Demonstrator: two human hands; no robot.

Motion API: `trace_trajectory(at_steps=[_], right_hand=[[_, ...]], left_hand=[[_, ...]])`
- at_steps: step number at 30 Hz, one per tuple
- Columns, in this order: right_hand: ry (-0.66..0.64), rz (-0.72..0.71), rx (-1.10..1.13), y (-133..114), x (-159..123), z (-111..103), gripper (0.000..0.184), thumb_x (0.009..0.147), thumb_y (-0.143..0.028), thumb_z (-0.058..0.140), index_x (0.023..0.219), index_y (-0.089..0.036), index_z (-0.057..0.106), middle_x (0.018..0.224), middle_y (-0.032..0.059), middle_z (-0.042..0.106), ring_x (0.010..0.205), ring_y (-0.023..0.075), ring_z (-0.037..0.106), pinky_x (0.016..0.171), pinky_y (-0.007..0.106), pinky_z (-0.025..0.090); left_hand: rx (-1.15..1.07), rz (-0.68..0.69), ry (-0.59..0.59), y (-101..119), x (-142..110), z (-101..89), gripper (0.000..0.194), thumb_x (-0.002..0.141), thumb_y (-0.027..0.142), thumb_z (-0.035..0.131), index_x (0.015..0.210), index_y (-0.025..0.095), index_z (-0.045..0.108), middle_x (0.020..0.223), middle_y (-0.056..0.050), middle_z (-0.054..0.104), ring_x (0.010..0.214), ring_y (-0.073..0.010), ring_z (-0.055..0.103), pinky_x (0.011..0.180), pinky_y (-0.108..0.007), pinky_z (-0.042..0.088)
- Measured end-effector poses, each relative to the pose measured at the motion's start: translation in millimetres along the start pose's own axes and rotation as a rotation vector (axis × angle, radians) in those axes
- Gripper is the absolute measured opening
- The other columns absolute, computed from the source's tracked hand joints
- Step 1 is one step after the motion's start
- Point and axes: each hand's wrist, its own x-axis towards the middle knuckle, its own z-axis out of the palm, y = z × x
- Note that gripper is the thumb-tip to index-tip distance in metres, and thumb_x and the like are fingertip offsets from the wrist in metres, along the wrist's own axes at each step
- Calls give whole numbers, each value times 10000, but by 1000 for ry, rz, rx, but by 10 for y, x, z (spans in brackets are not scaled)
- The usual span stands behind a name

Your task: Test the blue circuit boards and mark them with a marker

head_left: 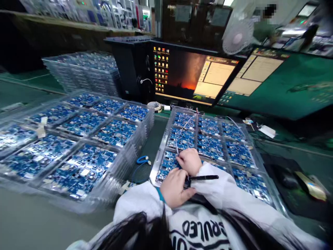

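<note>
Right hand: bare right hand [190, 161], fingers curled inward over the near-left part of the right tray; white cable's lower end meets it; grip hidden, cannot tell what it pinches.
Left hand: bare left hand [173, 188], fingers bent, just beside the right hand at the tray's near edge; cannot tell whether it grips anything.
Wristband: smooth teal wristband [160, 194], left wrist.
Black rod: slim, straight, pen-like black rod [204, 177], between left hand and right sleeve; holder unclear.
White cable: thin, bendy white cable [176, 141], curving from the right tray's far side to the right hand.
Right tray: clear, shiny plastic right tray [161, 149], ribbed into rectangular cells, on the table [155, 137] in front of the person.
Boards: flat blue circuit boards [210, 144], dense with small silvery and white parts, lying in the cells.
Left stack: clear plastic left stack [137, 146], layered edges, same type of boards on top, left of the right tray.
Blue cable: looped, glossy blue cable [142, 160], between stack and tray.
Sleeves: loose white fabric sleeves [226, 185], wrinkled.
Screen: flat, glossy screen [179, 74], beyond the tray.
</note>
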Motion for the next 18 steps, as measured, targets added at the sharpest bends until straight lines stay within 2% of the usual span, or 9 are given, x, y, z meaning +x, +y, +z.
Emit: trace_trajectory(at_steps=[3,6,9,11,13,15,17,18], right_hand=[[25,4,22,-2,-21,-26,256,784,-329,473,613,-176,587,671,18,590,732,144,489,711,284,278],[81,31,106,80,-133,-152,258,771,-363,490,611,-184,584,691,9,590,745,139,495,724,270,301],[146,60,227,336,-415,-400,245,758,-384,493,636,-190,580,702,6,592,720,137,508,716,265,338],[195,119,269,634,-716,-602,252,766,-402,462,690,-197,587,739,14,599,722,140,523,712,268,362],[271,280,282,1029,-1087,-782,299,747,-462,448,739,-200,591,794,39,604,752,166,538,710,285,387],[321,594,258,1501,-1487,-897,361,696,-537,453,759,-208,587,793,66,608,654,182,553,621,303,410],[296,921,192,2011,-1868,-916,376,680,-577,428,773,-246,582,714,94,608,568,191,552,538,312,400],[278,1018,134,2265,-2039,-888,346,681,-573,420,742,-272,578,708,112,606,571,194,556,524,312,390]], left_hand=[[5,-13,11,9,5,1,688,750,647,-15,856,139,437,817,-94,510,798,-233,453,757,-384,355],[-1,-16,22,32,-1,-12,672,755,647,5,853,142,437,804,-84,506,799,-227,452,783,-383,344],[-6,-32,25,60,-5,-37,651,764,643,34,881,142,432,806,-79,502,805,-224,449,787,-385,343],[-9,-63,20,84,3,-58,632,769,641,55,892,147,428,806,-76,497,793,-224,449,749,-380,360],[-18,-91,16,123,29,-77,603,777,634,84,905,151,420,813,-74,491,780,-220,450,720,-372,369],[-32,-82,8,182,83,-86,572,786,621,112,929,154,409,836,-74,487,788,-217,450,720,-365,368],[-36,-38,-12,262,168,-74,573,783,624,117,953,157,402,849,-73,486,791,-216,448,723,-361,366],[-28,-15,-27,307,221,-57,582,778,631,111,956,160,403,847,-73,487,785,-215,448,718,-359,366]])
